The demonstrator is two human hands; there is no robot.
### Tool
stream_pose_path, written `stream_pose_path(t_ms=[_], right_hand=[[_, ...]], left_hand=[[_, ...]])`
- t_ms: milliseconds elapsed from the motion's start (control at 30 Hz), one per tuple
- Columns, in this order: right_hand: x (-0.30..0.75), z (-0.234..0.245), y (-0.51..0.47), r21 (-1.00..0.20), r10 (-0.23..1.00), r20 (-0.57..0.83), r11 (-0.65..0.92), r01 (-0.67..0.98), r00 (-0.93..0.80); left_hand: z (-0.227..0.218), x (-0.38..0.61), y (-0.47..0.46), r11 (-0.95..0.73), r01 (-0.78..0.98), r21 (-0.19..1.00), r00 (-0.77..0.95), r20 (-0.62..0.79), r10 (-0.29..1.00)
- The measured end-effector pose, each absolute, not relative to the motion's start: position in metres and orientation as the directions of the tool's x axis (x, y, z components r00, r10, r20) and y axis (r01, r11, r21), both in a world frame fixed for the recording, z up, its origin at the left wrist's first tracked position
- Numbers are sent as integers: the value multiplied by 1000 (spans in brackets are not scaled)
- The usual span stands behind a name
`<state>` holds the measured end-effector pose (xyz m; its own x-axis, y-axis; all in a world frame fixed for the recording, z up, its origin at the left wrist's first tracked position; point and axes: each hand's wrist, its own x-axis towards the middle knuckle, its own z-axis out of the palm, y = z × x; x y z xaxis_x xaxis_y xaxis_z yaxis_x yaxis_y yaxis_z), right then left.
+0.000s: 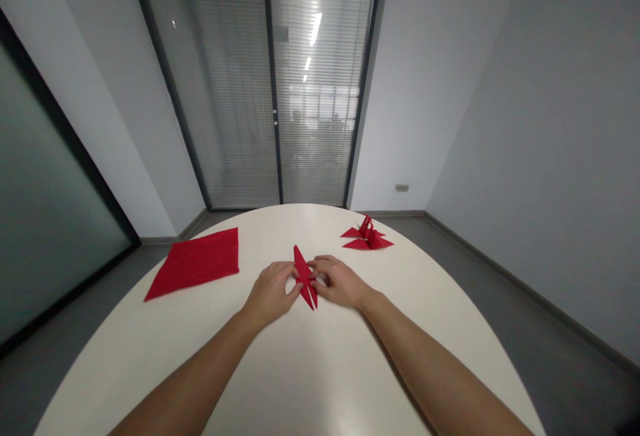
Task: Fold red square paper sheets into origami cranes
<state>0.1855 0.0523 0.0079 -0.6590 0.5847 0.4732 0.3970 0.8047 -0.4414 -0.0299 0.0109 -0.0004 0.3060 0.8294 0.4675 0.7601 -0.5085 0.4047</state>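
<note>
Between my hands a folded piece of red origami paper [303,267] lies on the white table [280,369]. It is a long, narrow diamond, with a slit splitting the end nearer me into two points. My left hand [274,289] grips its left edge, thumb and fingers bent around it. On the other side my right hand [340,281] pinches the right edge with curled fingers. The fingers partly cover the paper's middle.
A flat stack or sheet of red paper [200,261] lies at the table's left. Red folded paper cranes [371,241] stand close together at the back right. The table's rounded edge curves around; beyond it are glass doors [315,143] with blinds.
</note>
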Motion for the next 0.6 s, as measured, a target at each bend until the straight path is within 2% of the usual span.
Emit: stream_pose_path(t_ms=[167,300,500,600], right_hand=[[186,8,52,-477,590,468,795,374,-658],[184,8,51,-510,639,438,756,410,-633],[183,3,54,-494,681,456,730,473,-573],[184,-1,55,-538,727,436,683,494,-530]], left_hand=[[0,-29,11,-504,754,421,306,455,836],[-2,-32,14,-498,738,454,299,441,846],[-3,-34,16,-515,706,486,302,451,840],[-3,-33,17,-520,693,500,305,450,839]])
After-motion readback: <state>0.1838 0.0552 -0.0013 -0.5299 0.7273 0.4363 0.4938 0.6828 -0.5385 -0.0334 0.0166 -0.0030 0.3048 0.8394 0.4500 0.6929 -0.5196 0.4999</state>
